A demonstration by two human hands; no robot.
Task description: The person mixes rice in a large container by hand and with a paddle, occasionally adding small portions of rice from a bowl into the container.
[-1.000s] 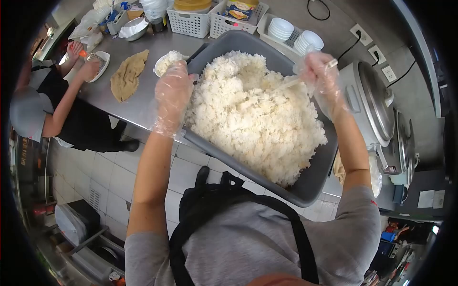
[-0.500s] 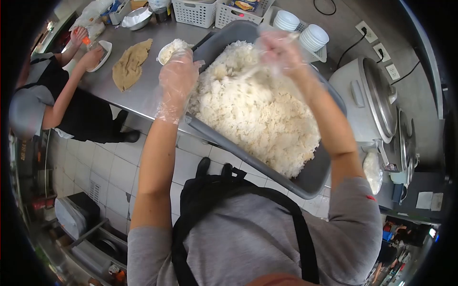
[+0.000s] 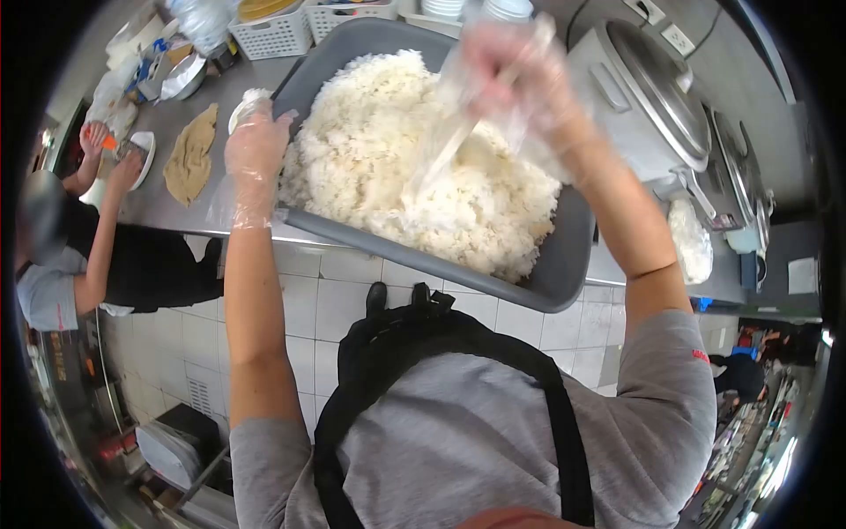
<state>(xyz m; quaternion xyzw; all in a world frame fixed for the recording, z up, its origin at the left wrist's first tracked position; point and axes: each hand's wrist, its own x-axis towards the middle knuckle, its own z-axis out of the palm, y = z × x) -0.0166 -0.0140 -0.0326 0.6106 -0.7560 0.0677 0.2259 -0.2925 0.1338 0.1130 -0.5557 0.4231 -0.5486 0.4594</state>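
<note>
A large grey tub (image 3: 441,275) full of cooked white rice (image 3: 370,132) stands on the counter in front of me. My left hand (image 3: 254,154), in a clear plastic glove, is closed on a small white bowl (image 3: 236,116) at the tub's left side. Rice shows at the top of the bowl, while the hand covers most of the rest. Over the tub's right half, my gloved right hand (image 3: 515,79) grips a pale rice paddle (image 3: 454,145). The paddle slants down to the left, its lower end in the rice. Motion blurs this hand and the paddle.
A brown cloth (image 3: 189,157) lies on the metal counter (image 3: 238,75) to the left. Beyond it, a co-worker (image 3: 106,251) handles a white dish (image 3: 144,154). White baskets (image 3: 273,37) and stacked bowls (image 3: 507,9) line the back. A large lidded cooker (image 3: 617,97) stands right of the tub.
My view has shifted and turned slightly. The paddle has swung from lying across the far rice to pointing down into its nearer middle. My left hand keeps the bowl beside the tub.
</note>
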